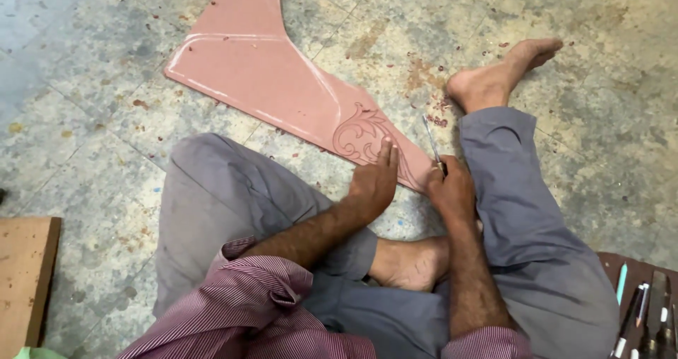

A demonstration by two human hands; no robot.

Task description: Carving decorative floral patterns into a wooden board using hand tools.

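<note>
A reddish-pink wooden panel (261,69) lies flat on the stone floor, with a carved scroll pattern (360,134) at its near narrow end. My left hand (374,179) presses flat on that end, fingers together beside the carving. My right hand (450,189) is closed around a thin metal carving tool (431,140), whose blade points up and away just off the panel's right tip. I sit on the floor with my legs folded around the work.
Several chisels and pens (646,309) lie on a dark board at the lower right. A wooden board (25,281) sits at the lower left. My bare foot (501,73) rests right of the panel. Wood chips (424,69) dot the floor.
</note>
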